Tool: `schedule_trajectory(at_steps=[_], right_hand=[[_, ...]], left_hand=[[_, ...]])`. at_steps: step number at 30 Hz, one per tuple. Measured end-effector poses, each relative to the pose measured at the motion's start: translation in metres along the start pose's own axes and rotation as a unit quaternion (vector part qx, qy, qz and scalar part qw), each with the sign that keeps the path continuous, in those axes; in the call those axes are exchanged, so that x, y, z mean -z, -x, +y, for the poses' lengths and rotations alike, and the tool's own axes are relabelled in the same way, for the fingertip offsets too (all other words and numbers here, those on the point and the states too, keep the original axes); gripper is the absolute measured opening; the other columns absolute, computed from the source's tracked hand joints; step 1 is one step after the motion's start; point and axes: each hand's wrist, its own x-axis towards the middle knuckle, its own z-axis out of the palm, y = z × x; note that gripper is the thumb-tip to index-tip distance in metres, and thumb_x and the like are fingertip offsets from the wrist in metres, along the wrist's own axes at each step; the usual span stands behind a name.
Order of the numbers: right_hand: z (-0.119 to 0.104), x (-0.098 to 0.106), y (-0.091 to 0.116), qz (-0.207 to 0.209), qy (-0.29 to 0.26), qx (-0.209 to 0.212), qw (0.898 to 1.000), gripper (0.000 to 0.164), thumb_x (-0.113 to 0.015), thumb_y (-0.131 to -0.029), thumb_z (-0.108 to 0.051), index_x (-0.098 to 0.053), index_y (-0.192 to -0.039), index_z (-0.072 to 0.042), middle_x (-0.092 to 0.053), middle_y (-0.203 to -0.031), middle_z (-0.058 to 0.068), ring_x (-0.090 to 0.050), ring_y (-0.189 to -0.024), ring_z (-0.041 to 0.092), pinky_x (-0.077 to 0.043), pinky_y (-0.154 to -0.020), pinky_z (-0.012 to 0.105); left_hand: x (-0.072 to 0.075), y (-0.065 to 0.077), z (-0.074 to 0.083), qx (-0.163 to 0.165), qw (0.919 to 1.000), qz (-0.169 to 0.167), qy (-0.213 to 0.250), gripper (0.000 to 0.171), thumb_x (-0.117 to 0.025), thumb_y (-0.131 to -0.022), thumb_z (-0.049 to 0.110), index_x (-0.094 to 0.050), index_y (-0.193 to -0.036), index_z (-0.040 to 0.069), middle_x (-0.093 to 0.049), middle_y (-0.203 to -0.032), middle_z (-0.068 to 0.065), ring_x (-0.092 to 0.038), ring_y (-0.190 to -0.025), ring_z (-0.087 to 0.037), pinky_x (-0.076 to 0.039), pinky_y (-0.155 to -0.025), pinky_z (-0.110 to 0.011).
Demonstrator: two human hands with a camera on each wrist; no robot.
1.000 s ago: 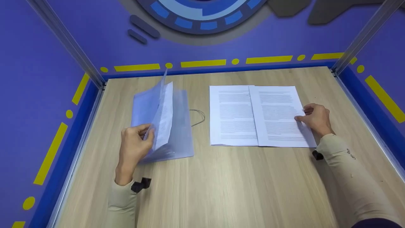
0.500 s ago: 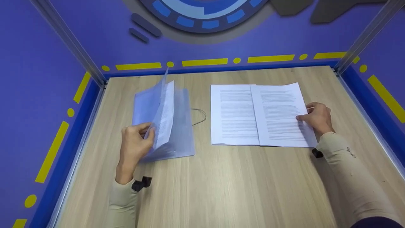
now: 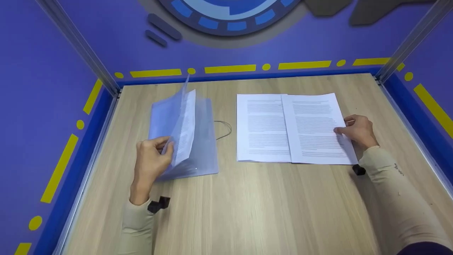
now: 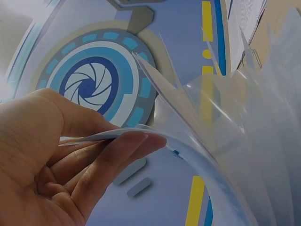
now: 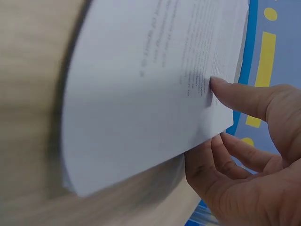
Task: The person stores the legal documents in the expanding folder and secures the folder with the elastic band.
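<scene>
A translucent plastic folder (image 3: pixel 205 141) stands partly open on the left of the table, its leaves fanned up with a printed sheet (image 3: pixel 185 132) among them. My left hand (image 3: pixel 150 159) pinches some of its plastic leaves (image 4: pixel 207 162) between thumb and fingers, bending them in the left wrist view. On the right, two printed paper pages lie side by side, the right page (image 3: pixel 315 124) overlapping the left page (image 3: pixel 263 127). My right hand (image 3: pixel 359 131) holds the right page's outer edge, thumb on top and fingers underneath. That edge is raised slightly off the table.
A thin cord loop (image 3: pixel 226 129) sticks out from the folder's right side onto the wooden table (image 3: pixel 247 205). Blue panels (image 3: pixel 230 53) with yellow marks enclose the table at the back and both sides, with metal posts (image 3: pixel 407 39) at the corners.
My right hand has shifted slightly right with the page's edge, and the page's far right corner has lifted a little. The left hand keeps its hold on the folder leaves.
</scene>
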Motion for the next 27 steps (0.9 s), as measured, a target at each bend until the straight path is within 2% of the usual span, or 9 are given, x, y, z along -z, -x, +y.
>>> schedule_trajectory(at_steps=[3, 7, 13, 16, 19, 21, 23, 27], right_hand=[[0.002, 0.006, -0.004, -0.015, -0.007, -0.016, 1.0, 0.058, -0.069, -0.099, -0.016, -0.051, -0.146, 0.013, -0.056, -0.138, 0.035, -0.061, -0.114, 0.04, -0.052, -0.08, 0.032], [0.007, 0.012, -0.011, -0.035, -0.01, -0.024, 0.999, 0.047, -0.06, -0.103, -0.013, -0.056, -0.143, 0.011, -0.059, -0.13, 0.029, -0.062, -0.1, 0.028, -0.053, -0.071, 0.026], [0.013, 0.019, -0.014, -0.068, -0.05, -0.019, 0.996, 0.043, -0.061, -0.103, -0.011, -0.057, -0.14, 0.011, -0.068, -0.116, 0.017, -0.065, -0.087, 0.013, -0.059, -0.07, 0.026], [0.016, 0.023, -0.013, -0.088, -0.08, -0.015, 0.993, 0.043, -0.063, -0.102, -0.01, -0.055, -0.139, 0.012, -0.07, -0.101, 0.004, -0.067, -0.082, 0.008, -0.061, -0.072, 0.026], [0.018, 0.027, -0.011, -0.107, -0.109, -0.02, 0.988, 0.042, -0.064, -0.103, -0.012, -0.054, -0.138, 0.01, -0.069, -0.091, -0.007, -0.067, -0.081, 0.005, -0.061, -0.075, 0.026], [0.018, 0.03, -0.01, -0.12, -0.127, -0.026, 0.984, 0.039, -0.065, -0.104, -0.013, -0.054, -0.136, 0.007, -0.069, -0.089, -0.011, -0.067, -0.082, 0.004, -0.061, -0.077, 0.026], [0.018, 0.033, -0.008, -0.131, -0.148, -0.03, 0.98, 0.035, -0.066, -0.104, -0.014, -0.056, -0.132, 0.003, -0.069, -0.088, -0.013, -0.068, -0.083, 0.003, -0.061, -0.079, 0.026], [0.017, 0.037, -0.004, -0.149, -0.185, -0.039, 0.971, 0.028, -0.066, -0.105, -0.015, -0.058, -0.129, -0.003, -0.071, -0.089, -0.015, -0.069, -0.085, 0.002, -0.061, -0.08, 0.024]], left_hand=[[0.0, -0.001, 0.0, -0.001, 1.0, 0.003, -0.001, 0.017, -0.075, -0.089, -0.005, -0.082, -0.103, -0.009, -0.081, -0.094, -0.023, -0.081, -0.08, -0.033, -0.061, -0.071, -0.028], [0.0, -0.001, 0.0, 0.003, 1.0, 0.002, 0.0, 0.016, -0.075, -0.089, -0.004, -0.082, -0.103, -0.008, -0.081, -0.094, -0.023, -0.081, -0.08, -0.032, -0.063, -0.072, -0.033], [0.001, -0.001, 0.002, 0.01, 0.9999, -0.007, 0.003, 0.017, -0.075, -0.091, -0.002, -0.082, -0.104, -0.008, -0.081, -0.096, -0.023, -0.081, -0.082, -0.03, -0.064, -0.074, -0.041], [0.001, -0.001, 0.003, 0.015, 0.9998, -0.008, 0.006, 0.017, -0.075, -0.09, -0.002, -0.082, -0.105, -0.008, -0.08, -0.097, -0.023, -0.081, -0.082, -0.03, -0.062, -0.073, -0.029], [0.001, -0.001, 0.003, 0.019, 0.9998, -0.008, 0.006, 0.018, -0.075, -0.09, -0.001, -0.082, -0.105, -0.009, -0.08, -0.097, -0.024, -0.081, -0.082, -0.031, -0.053, -0.072, -0.01], [0.001, -0.001, 0.003, 0.021, 0.9997, -0.009, 0.006, 0.018, -0.075, -0.09, -0.001, -0.081, -0.105, -0.009, -0.08, -0.097, -0.024, -0.081, -0.082, -0.031, -0.048, -0.071, -0.004], [0.001, -0.001, 0.003, 0.02, 0.9998, -0.009, 0.004, 0.018, -0.075, -0.09, -0.002, -0.081, -0.105, -0.01, -0.08, -0.097, -0.025, -0.081, -0.082, -0.032, -0.054, -0.071, -0.01], [0.002, -0.001, 0.003, 0.017, 0.9998, -0.01, 0.01, 0.018, -0.073, -0.091, -0.003, -0.081, -0.106, -0.01, -0.08, -0.099, -0.026, -0.081, -0.085, -0.036, -0.065, -0.074, -0.039]])
